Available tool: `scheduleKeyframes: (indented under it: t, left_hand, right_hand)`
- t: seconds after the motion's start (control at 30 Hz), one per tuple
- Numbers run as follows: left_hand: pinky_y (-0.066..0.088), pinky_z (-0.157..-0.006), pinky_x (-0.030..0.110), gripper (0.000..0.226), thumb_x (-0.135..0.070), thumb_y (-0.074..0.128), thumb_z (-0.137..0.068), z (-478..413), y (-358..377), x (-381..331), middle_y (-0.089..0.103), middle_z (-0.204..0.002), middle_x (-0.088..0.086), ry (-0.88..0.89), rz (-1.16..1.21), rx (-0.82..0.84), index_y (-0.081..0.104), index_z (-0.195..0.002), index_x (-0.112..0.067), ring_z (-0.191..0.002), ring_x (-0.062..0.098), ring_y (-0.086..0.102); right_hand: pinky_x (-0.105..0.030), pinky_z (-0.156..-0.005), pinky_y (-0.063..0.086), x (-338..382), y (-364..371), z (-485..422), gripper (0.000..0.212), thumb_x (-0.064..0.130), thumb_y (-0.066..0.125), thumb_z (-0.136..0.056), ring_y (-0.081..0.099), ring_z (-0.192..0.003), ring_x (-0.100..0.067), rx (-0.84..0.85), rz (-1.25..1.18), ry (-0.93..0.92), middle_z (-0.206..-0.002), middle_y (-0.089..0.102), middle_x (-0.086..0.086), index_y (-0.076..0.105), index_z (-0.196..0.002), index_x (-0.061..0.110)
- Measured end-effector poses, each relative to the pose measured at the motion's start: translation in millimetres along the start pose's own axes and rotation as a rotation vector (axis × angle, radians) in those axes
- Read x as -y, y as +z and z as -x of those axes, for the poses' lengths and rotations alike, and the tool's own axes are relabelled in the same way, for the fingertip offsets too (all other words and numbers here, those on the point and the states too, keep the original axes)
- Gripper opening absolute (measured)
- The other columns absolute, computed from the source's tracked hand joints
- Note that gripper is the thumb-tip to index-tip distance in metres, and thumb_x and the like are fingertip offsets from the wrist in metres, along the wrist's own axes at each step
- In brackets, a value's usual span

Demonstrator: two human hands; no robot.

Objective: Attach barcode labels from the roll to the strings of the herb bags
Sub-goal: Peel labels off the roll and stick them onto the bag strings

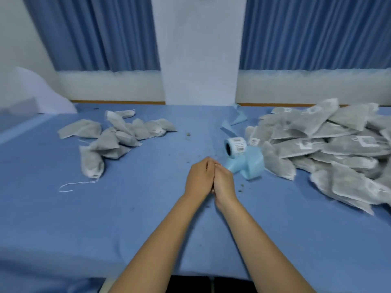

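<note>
My left hand (pixel 198 176) and my right hand (pixel 225 181) are pressed palm to palm above the middle of the blue table (pixel 127 218); nothing shows between them. Just beyond my right hand lies the roll of barcode labels (pixel 237 147), with a curl of light blue backing strip (pixel 249 166) beneath it. A small pile of grey herb bags (pixel 114 134) lies to the left, one bag's white string (pixel 74 185) trailing towards me. On the right is a big heap of herb bags (pixel 328 149), several with white labels.
More blue backing strip (pixel 234 121) trails towards the wall behind the roll. Herb crumbs (pixel 187 135) dot the cloth. A translucent box (pixel 17 113) and a white sheet (pixel 42 92) stand at the far left. Blue curtains hang behind the table.
</note>
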State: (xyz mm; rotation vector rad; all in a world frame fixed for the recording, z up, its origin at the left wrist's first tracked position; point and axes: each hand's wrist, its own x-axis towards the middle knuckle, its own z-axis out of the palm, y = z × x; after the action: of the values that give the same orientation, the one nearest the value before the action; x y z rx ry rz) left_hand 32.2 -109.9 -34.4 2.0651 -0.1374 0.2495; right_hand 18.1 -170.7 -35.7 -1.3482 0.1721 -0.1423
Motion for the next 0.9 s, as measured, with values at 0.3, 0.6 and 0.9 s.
scheduleKeyframes:
  t: [0.3,0.6,0.9]
  left_hand:
    - [0.023,-0.109,0.042,0.047,-0.019,0.055,-0.090,-32.5,-119.6,87.2,0.032,-0.149,0.017,-0.293,-0.743,-0.522,0.045,-0.136,-0.017,-0.136,0.035,0.029]
    - [0.041,-0.094,0.039,0.029,-0.012,0.042,-0.100,-43.2,-179.7,119.9,0.056,-0.127,0.021,-0.624,-0.445,-0.474,0.054,-0.127,-0.007,-0.116,0.037,0.053]
    - [0.037,-0.107,0.040,0.036,-0.016,0.039,-0.098,-33.4,-65.7,-1.3,0.067,-0.124,0.000,-0.237,0.213,-0.234,0.068,-0.118,-0.021,-0.118,0.020,0.057]
  right_hand:
    - [-0.028,-0.053,0.034,-38.7,95.1,-28.4,0.034,0.014,0.054,-0.091,0.041,-0.050,-0.018,0.123,0.388,-0.052,-0.054,0.047,-0.004,0.046,-0.057,0.014]
    - [-0.026,-0.056,0.034,-47.4,99.3,-27.3,0.024,0.021,0.058,-0.090,0.045,-0.053,-0.013,0.194,0.683,-0.177,-0.061,0.057,0.000,0.059,-0.071,0.006]
    - [-0.032,-0.069,0.050,5.4,59.0,-26.5,0.014,0.008,0.048,-0.094,0.062,-0.076,-0.016,0.213,0.180,-0.081,-0.084,0.068,-0.013,0.062,-0.093,0.005]
